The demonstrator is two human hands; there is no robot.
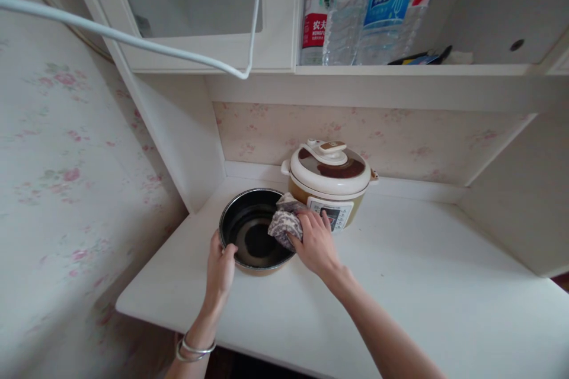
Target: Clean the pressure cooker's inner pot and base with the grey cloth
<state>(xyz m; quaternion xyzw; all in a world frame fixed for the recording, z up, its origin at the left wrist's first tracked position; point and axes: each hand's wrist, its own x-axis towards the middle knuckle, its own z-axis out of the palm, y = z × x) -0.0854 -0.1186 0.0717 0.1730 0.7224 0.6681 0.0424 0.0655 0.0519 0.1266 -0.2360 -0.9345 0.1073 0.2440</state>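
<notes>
A dark inner pot point(251, 231) with a metal rim sits on the white counter point(400, 272). My left hand point(220, 269) grips its near left rim, thumb over the edge. My right hand point(315, 243) is closed on a patterned grey cloth point(284, 222), pressing it against the pot's right rim. A cream electric cooker point(329, 180) with a closed lid stands just behind the pot and my right hand.
Several plastic water bottles point(355, 6) stand on the shelf above. A white cable point(133, 38) runs across the upper left. Floral wallpaper covers the left wall point(57, 177). A white cabinet panel point(178, 130) borders the counter's left side.
</notes>
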